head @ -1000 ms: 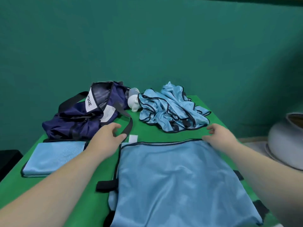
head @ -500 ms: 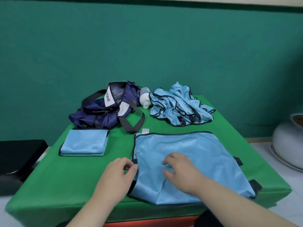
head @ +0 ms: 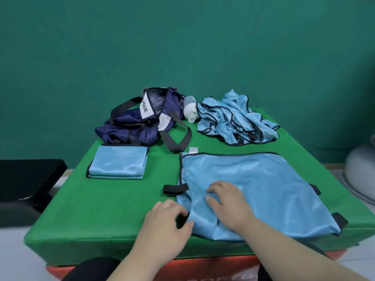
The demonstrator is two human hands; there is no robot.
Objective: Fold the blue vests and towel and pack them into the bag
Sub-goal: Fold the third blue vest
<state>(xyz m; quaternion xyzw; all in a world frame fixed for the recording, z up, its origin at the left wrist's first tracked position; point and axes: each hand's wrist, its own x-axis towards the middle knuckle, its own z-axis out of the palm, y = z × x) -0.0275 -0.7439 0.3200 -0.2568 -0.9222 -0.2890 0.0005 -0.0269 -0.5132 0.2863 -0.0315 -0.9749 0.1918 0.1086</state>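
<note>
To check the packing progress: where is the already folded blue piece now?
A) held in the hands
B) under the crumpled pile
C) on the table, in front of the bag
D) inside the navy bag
C: the folded blue piece lies flat on the green table, just in front of the navy bag and outside it.

Soft, even light gives the spread vest (head: 263,189) a mild sheen; slight blur, wide-angle bowing at 3 and 9 o'clock
</note>
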